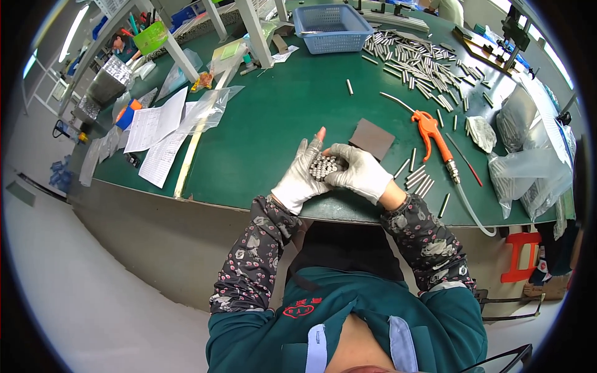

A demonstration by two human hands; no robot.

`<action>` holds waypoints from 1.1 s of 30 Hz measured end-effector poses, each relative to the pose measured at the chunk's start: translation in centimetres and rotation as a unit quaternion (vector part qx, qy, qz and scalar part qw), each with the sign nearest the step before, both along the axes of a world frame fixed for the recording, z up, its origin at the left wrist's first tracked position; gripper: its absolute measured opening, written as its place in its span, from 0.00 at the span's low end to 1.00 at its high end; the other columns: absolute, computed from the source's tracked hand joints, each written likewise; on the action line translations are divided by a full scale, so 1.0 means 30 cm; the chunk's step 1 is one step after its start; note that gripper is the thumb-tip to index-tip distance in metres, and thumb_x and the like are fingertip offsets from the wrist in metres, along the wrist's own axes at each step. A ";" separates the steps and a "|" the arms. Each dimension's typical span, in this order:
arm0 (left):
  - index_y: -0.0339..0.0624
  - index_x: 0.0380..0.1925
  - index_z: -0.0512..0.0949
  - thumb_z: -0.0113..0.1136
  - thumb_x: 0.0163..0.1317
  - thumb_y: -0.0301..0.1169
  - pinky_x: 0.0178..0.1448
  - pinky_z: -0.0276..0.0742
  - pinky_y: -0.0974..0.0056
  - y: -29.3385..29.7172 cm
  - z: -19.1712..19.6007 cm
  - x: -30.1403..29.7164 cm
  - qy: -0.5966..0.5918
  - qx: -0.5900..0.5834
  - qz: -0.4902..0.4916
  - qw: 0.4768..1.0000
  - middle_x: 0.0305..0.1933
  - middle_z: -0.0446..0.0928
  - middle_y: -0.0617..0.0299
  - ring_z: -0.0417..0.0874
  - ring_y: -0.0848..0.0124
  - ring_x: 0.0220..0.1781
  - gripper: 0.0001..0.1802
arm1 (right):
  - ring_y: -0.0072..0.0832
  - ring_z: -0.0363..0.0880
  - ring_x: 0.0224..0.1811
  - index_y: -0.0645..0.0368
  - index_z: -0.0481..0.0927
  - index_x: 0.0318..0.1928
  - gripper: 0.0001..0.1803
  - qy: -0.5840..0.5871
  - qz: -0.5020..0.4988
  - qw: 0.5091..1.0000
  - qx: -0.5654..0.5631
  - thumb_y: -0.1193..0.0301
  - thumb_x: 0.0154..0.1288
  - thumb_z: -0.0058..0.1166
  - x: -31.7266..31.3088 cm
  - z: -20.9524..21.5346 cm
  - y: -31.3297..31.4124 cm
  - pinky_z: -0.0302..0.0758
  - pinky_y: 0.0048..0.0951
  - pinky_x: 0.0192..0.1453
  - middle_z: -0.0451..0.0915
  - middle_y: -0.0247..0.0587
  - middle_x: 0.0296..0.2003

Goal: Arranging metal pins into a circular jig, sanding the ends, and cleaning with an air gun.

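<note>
Between my two gloved hands, near the table's front edge, stands a tight bundle of short metal pins [324,166], their round ends facing up. My left hand [302,177] wraps the bundle from the left, its thumb pointing up and away. From the right, my right hand [359,172] closes round the same bundle. Both wear white gloves with some bare fingertips. Just beyond my right hand lies a dark brown square sheet [372,138]. Several loose metal pins [420,181] lie to the right of that hand.
An orange air blow gun [432,132] with a clear hose lies right, beside a thin red rod [471,168]. A large pile of pins [420,65] spreads at the back right, next to a blue basket [333,31]. Plastic bags [519,149] sit far right; papers [163,133] lie left.
</note>
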State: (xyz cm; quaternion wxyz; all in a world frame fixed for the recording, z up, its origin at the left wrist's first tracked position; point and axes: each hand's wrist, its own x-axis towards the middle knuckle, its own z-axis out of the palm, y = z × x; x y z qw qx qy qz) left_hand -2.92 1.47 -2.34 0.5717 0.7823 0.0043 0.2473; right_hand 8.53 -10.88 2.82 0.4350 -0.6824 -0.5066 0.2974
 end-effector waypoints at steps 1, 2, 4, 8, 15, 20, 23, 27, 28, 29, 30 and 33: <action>0.50 0.66 0.46 0.74 0.36 0.29 0.59 0.63 0.68 0.004 0.002 -0.006 -0.030 0.110 0.024 0.993 0.52 0.66 0.62 0.68 0.71 0.53 0.58 | 0.34 0.79 0.36 0.62 0.74 0.46 0.25 0.000 0.003 1.000 0.000 0.66 0.44 0.57 -0.006 0.003 0.001 0.74 0.27 0.44 0.79 0.47 0.35; 0.50 0.66 0.46 0.74 0.36 0.29 0.59 0.63 0.68 0.007 0.002 -0.016 -0.030 0.110 0.027 0.993 0.52 0.66 0.62 0.68 0.71 0.53 0.58 | 0.34 0.79 0.37 0.62 0.74 0.46 0.25 -0.015 0.003 1.000 -0.002 0.66 0.44 0.57 -0.012 0.006 0.000 0.74 0.28 0.44 0.79 0.47 0.35; 0.52 0.66 0.46 0.75 0.35 0.32 0.60 0.61 0.66 0.012 0.003 -0.031 -0.015 0.150 0.024 0.988 0.54 0.64 0.61 0.67 0.69 0.53 0.60 | 0.34 0.79 0.37 0.62 0.74 0.45 0.25 -0.031 0.004 1.000 -0.003 0.65 0.44 0.58 -0.025 0.006 0.000 0.74 0.28 0.44 0.79 0.47 0.35; 0.53 0.66 0.45 0.76 0.32 0.33 0.61 0.60 0.65 0.014 -0.002 -0.049 0.025 0.055 0.013 0.998 0.55 0.63 0.61 0.67 0.69 0.52 0.62 | 0.36 0.79 0.37 0.61 0.74 0.45 0.25 -0.026 0.006 1.000 0.005 0.64 0.44 0.58 -0.042 0.013 0.007 0.74 0.29 0.44 0.79 0.48 0.34; 0.53 0.66 0.46 0.77 0.30 0.31 0.59 0.62 0.67 0.017 -0.005 -0.046 -0.001 0.050 0.009 0.999 0.57 0.60 0.62 0.67 0.70 0.53 0.63 | 0.38 0.79 0.36 0.59 0.74 0.45 0.24 -0.033 0.007 0.999 0.001 0.63 0.44 0.58 -0.044 0.010 0.014 0.74 0.30 0.42 0.79 0.48 0.33; 0.53 0.66 0.47 0.77 0.31 0.30 0.59 0.63 0.68 0.027 -0.021 -0.042 -0.011 0.034 0.004 0.999 0.58 0.60 0.62 0.67 0.71 0.54 0.62 | 0.41 0.78 0.37 0.58 0.74 0.44 0.24 -0.056 0.000 0.998 0.014 0.63 0.44 0.58 -0.047 0.004 0.017 0.73 0.33 0.42 0.79 0.50 0.33; 0.52 0.66 0.49 0.76 0.33 0.31 0.59 0.63 0.68 0.029 -0.022 -0.036 0.004 0.053 0.016 0.998 0.58 0.60 0.62 0.66 0.71 0.55 0.59 | 0.42 0.78 0.37 0.58 0.74 0.44 0.24 -0.070 -0.005 0.997 0.021 0.62 0.44 0.58 -0.049 0.006 0.013 0.73 0.34 0.42 0.79 0.50 0.33; 0.50 0.65 0.51 0.75 0.36 0.32 0.58 0.64 0.68 0.020 -0.017 -0.026 -0.056 0.110 0.023 0.992 0.62 0.58 0.63 0.66 0.71 0.55 0.55 | 0.43 0.78 0.37 0.58 0.74 0.44 0.25 -0.078 -0.007 0.997 0.012 0.61 0.44 0.58 -0.044 -0.007 0.015 0.73 0.34 0.42 0.78 0.49 0.34; 0.50 0.64 0.52 0.74 0.37 0.33 0.58 0.64 0.68 0.020 -0.019 -0.027 -0.048 0.081 0.013 0.995 0.63 0.57 0.63 0.66 0.71 0.56 0.54 | 0.43 0.78 0.37 0.58 0.74 0.44 0.25 -0.078 -0.007 0.997 0.012 0.61 0.44 0.58 -0.041 -0.005 0.013 0.73 0.34 0.42 0.78 0.49 0.34; 0.50 0.64 0.52 0.74 0.37 0.33 0.58 0.64 0.68 0.022 -0.020 -0.027 -0.048 0.081 0.013 0.995 0.63 0.57 0.63 0.66 0.71 0.56 0.54 | 0.42 0.77 0.36 0.57 0.75 0.43 0.24 -0.088 0.003 0.996 0.012 0.61 0.45 0.58 -0.036 0.001 0.010 0.73 0.34 0.41 0.78 0.48 0.33; 0.50 0.64 0.52 0.73 0.37 0.30 0.58 0.64 0.68 0.019 -0.009 -0.026 -0.012 0.079 0.016 0.997 0.63 0.57 0.63 0.67 0.71 0.55 0.53 | 0.42 0.77 0.35 0.56 0.76 0.42 0.22 -0.098 0.014 0.995 0.011 0.61 0.45 0.58 -0.033 0.010 0.007 0.73 0.35 0.41 0.78 0.47 0.32; 0.51 0.65 0.49 0.69 0.39 0.30 0.65 0.48 0.61 0.009 0.011 -0.033 0.047 0.014 -0.004 0.999 0.59 0.63 0.62 0.67 0.69 0.57 0.52 | 0.41 0.76 0.33 0.54 0.78 0.38 0.16 -0.220 -0.024 0.974 0.050 0.62 0.47 0.57 -0.022 0.066 0.001 0.72 0.36 0.38 0.77 0.45 0.28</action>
